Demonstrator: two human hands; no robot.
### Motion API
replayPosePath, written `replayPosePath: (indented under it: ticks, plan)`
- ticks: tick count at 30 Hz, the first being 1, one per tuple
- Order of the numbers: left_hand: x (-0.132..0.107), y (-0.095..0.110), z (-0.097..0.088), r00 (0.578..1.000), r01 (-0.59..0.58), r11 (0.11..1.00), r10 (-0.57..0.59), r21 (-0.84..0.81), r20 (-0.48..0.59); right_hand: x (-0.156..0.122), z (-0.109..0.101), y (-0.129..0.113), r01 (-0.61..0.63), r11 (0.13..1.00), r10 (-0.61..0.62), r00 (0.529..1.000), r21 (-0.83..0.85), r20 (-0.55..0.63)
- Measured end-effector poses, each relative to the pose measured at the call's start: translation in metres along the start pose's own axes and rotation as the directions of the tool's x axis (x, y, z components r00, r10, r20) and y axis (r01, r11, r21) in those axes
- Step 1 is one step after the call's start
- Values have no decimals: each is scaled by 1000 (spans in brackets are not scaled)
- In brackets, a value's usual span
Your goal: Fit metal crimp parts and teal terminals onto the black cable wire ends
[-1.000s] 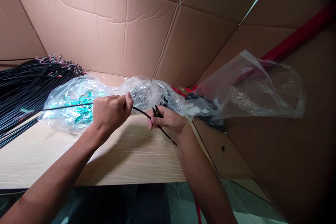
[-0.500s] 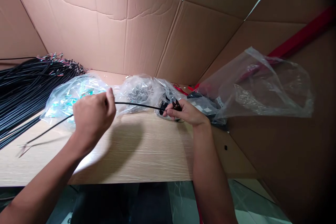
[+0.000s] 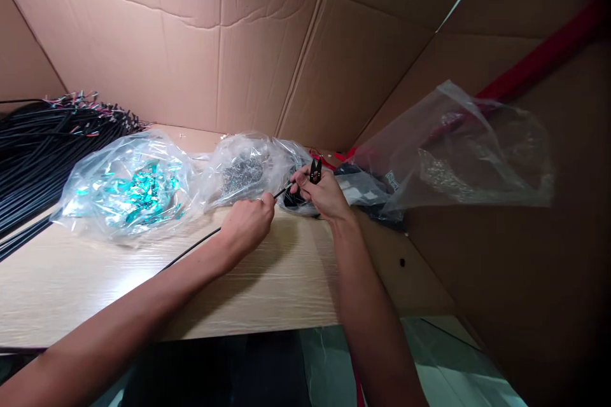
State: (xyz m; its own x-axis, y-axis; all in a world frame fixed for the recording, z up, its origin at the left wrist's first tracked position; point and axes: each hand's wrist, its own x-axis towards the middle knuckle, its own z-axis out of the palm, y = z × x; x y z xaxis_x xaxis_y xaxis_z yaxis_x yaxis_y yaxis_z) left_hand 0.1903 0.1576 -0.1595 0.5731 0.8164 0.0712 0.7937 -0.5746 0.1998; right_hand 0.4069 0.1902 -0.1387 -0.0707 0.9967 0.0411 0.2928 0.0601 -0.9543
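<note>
My left hand [image 3: 248, 224] is closed around a black cable [image 3: 195, 246]; one length trails down to the left behind my forearm. The cable's other end runs up to the fingertips of my right hand [image 3: 322, 194]. Small black thread snips [image 3: 316, 170] are tucked in my right hand, their short blades pointing up. My right thumb and fingers are bent at the cable's end, and the exact pinch is too small to make out. Behind my hands lies a clear bag of black parts [image 3: 292, 198], partly hidden.
A bag of teal pieces [image 3: 143, 194] and a bag of small metal parts [image 3: 243, 172] lie along the back. Black cables [image 3: 42, 152] are piled at left. Another clear bag [image 3: 458, 172] hangs at right by the cardboard wall [image 3: 267, 70]. A small black piece [image 3: 402, 262] sits on the right.
My left hand has slid right along the cable, close to my right hand, uncovering the bag of teal pieces. The snips stay in my right hand. The view has shifted slightly.
</note>
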Motion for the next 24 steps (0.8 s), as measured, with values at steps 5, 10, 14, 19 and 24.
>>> replayPosePath:
  ticks: [5, 10, 14, 19, 24]
  plan:
    - [-4, -13, 11, 997, -60, 971, 46, -232, -66, 2, 11, 3, 53, 999, -52, 996, 11, -74]
    - [-11, -30, 14, 972, -174, 835, 61, -522, -227, 3, 3, 3, 132, 983, -101, 969, 127, -224]
    - [-12, -31, 20, 968, -177, 790, 31, -587, -251, 0, 6, 0, 45, 981, -32, 997, 190, -70]
    - [-11, -30, 24, 960, -203, 775, 38, -599, -277, -1, 30, 7, -44, 967, 24, 996, 250, 86]
    - [-11, -29, 26, 954, -248, 748, 80, -615, -288, -2, 53, 8, 17, 924, -48, 996, 383, 73]
